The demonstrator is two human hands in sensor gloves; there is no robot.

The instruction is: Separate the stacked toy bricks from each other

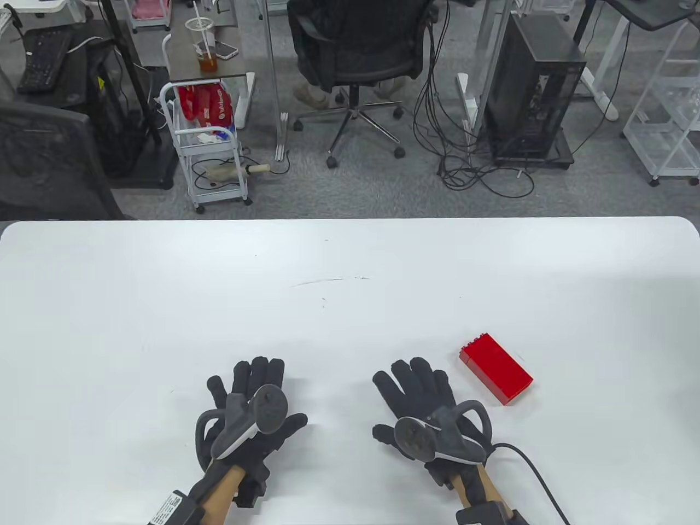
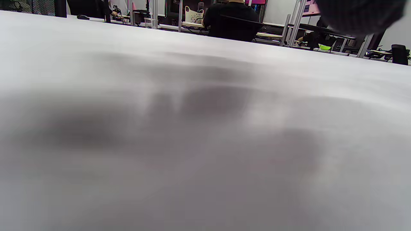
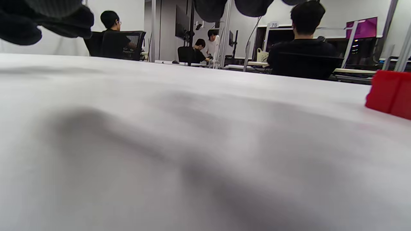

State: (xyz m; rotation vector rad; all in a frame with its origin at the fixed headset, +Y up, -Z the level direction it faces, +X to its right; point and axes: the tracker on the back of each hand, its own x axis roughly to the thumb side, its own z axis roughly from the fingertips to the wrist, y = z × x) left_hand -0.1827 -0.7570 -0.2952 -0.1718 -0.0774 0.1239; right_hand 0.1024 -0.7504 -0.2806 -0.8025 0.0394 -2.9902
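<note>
Red brick stack [image 1: 496, 369] lies just right of the right hand [image 1: 424, 402] — both hands flat, fingers spread, untouching.

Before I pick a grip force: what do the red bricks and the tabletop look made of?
Red bricks: likely hard moulded plastic, given the uniform colour, crisp edges and slight sheen. Table: a smooth white laminate or coated board, matte with a soft glare; the core is not visible.

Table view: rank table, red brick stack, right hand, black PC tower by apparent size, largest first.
1. Table
2. PC tower
3. Right hand
4. Red brick stack

The tower stands farther from the camera, so its rank holds for apparent size only.
</note>
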